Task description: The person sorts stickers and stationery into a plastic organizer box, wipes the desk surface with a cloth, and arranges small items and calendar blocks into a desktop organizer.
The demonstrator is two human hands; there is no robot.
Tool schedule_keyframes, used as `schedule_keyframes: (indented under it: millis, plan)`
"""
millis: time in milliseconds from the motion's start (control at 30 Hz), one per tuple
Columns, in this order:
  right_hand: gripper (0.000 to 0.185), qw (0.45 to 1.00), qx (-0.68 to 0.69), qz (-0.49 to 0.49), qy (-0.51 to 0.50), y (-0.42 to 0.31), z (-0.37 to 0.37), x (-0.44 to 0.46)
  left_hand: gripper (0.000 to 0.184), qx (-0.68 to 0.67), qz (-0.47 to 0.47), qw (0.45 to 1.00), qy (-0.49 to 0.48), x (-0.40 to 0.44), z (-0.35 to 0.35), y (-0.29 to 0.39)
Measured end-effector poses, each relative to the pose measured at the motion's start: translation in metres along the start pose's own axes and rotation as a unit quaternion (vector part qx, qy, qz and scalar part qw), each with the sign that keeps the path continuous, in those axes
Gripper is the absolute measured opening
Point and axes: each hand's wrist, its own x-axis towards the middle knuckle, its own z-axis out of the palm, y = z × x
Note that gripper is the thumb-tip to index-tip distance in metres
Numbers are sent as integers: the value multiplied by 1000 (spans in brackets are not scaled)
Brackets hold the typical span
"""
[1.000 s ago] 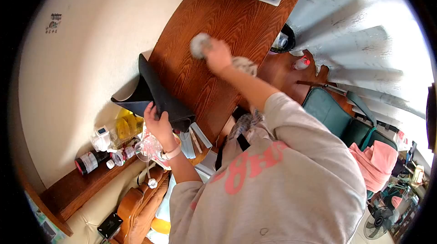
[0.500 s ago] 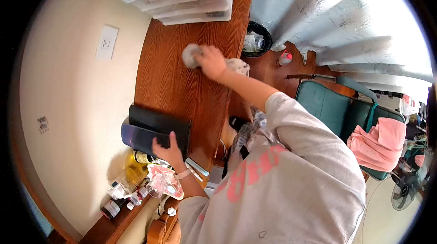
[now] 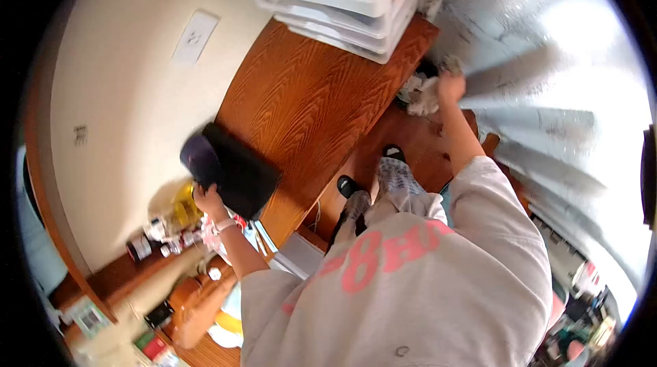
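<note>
My right hand (image 3: 452, 86) is closed on a pale, crumpled cloth (image 3: 426, 97), which hangs off the far right side of the wooden desk (image 3: 308, 93), near the curtain and over the dark bin. At the desk's left end, my left hand (image 3: 209, 200) grips the lower edge of a dark mat (image 3: 200, 158), whose free part curls up. Beneath and beside it lies a black flat part (image 3: 239, 175) on the desk; whether the two are one piece I cannot tell.
White stacked drawers (image 3: 356, 8) stand at the desk's far end. Bottles (image 3: 140, 247) and a yellow container (image 3: 185, 206) line the wall side at left. A curtain (image 3: 540, 80) hangs at right. My slippered feet are on the floor.
My right hand has moved with the cloth from the desk top out past its right edge. My left hand has closed on the dark mat's edge, and the mat has turned. The view has rotated.
</note>
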Motion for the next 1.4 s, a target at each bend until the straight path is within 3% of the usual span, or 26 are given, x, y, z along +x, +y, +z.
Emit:
schedule_keyframes:
  millis: [167,233,300,367,400,467,500,567,633,733,833,900,967,1067,1133,1200,1267,1367,1400]
  plan:
    - [50,993,-53,-13,-107,77,-20,9,50,-307,-11,949,-73,-40,58,173]
    - [51,983,-52,-10,-176,119,-22,10,57,-351,-1,921,-168,-42,103,188]
    - [49,973,-20,37,-229,143,-35,4,65,-205,36,945,-251,-41,150,178]
    - [48,974,21,35,-225,116,-71,-23,72,50,191,956,-215,-56,180,168]
    - [46,970,45,83,-222,114,-83,-31,72,46,187,959,-208,-61,190,159]
    - [43,955,121,166,-215,115,-105,-42,78,277,60,955,-90,-74,203,134]
    - [41,941,173,200,-209,118,-116,-46,78,274,49,957,-85,-76,207,116]
    - [39,949,126,99,-270,139,-136,-42,79,357,0,931,-76,-79,211,85]
    - [38,942,137,103,-287,142,-149,-40,78,382,19,922,-65,-81,208,87]
    - [37,924,174,107,-322,121,-146,-33,77,342,185,920,-39,-78,210,87]
    - [36,903,186,110,-371,43,-138,-47,75,277,270,912,-137,-84,206,114]
    - [35,853,222,49,-469,2,-123,-55,72,243,327,876,-259,-100,203,139]
    - [36,839,218,5,-498,-34,-101,-63,66,137,425,855,-265,-129,218,116]
    - [40,815,170,-151,-533,-100,-71,-86,61,96,385,884,-247,-161,182,122]
    - [44,798,91,-280,-526,-126,-36,-89,61,109,270,941,-174,-175,152,107]
    - [48,786,63,-433,-437,-154,7,-108,62,129,197,967,-99,-184,132,78]
    - [51,762,5,-504,-407,-186,50,-128,63,142,168,973,-68,-179,115,58]
    - [57,746,-96,-514,-413,-201,91,-164,69,176,124,976,40,-142,91,42]
    - [61,742,-219,-547,-320,-187,104,-177,71,175,108,977,56,-124,83,39]
